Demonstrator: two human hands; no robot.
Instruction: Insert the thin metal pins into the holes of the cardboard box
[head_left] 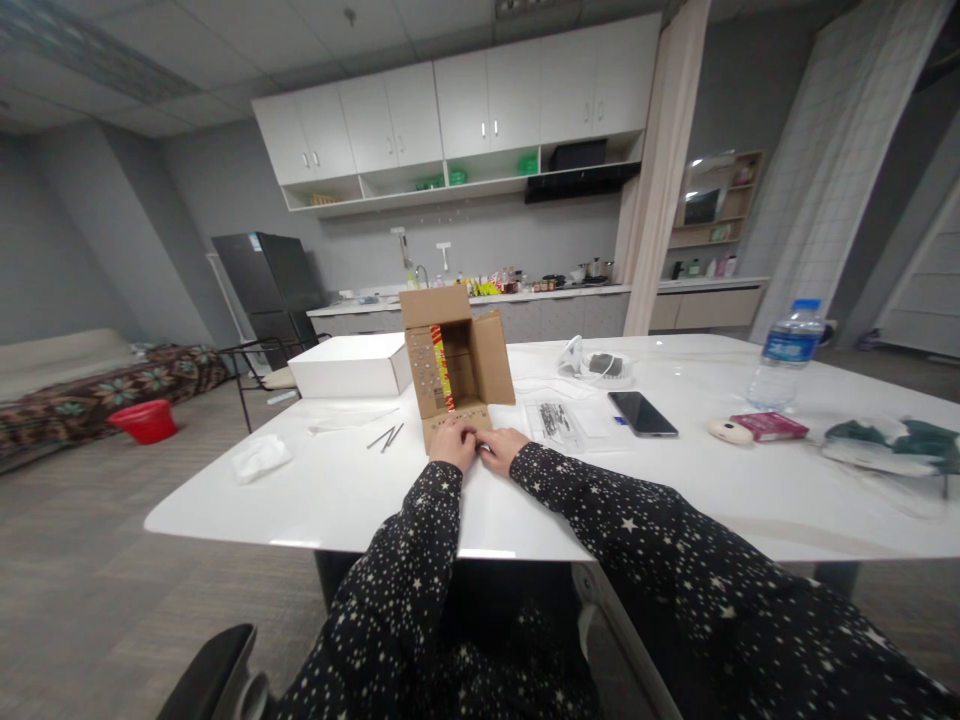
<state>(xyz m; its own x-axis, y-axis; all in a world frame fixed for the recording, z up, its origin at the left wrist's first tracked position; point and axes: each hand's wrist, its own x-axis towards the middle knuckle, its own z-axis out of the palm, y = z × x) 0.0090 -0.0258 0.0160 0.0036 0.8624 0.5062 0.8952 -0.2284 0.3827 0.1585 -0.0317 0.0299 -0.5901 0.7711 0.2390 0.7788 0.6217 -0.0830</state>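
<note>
An open cardboard box [424, 370] stands on the white table, its flaps spread and small coloured dots on its left side and front flap. A yellow and red strip [442, 370] runs down its left edge. My left hand [453, 446] rests at the front flap with its fingers curled. Close against it, my right hand [503, 449] is also closed, its fingertips meeting the left ones at the flap's lower edge. Whatever lies between the fingertips is too small and hidden to make out. Thin metal rods [388, 437] lie left of the box.
A white box [349, 366] stands behind on the left, a crumpled tissue [260, 458] nearer. To the right are a clear plastic case [556, 424] with small dark pieces, a phone [643, 414], a dark red packet [770, 427] and a water bottle [787, 350].
</note>
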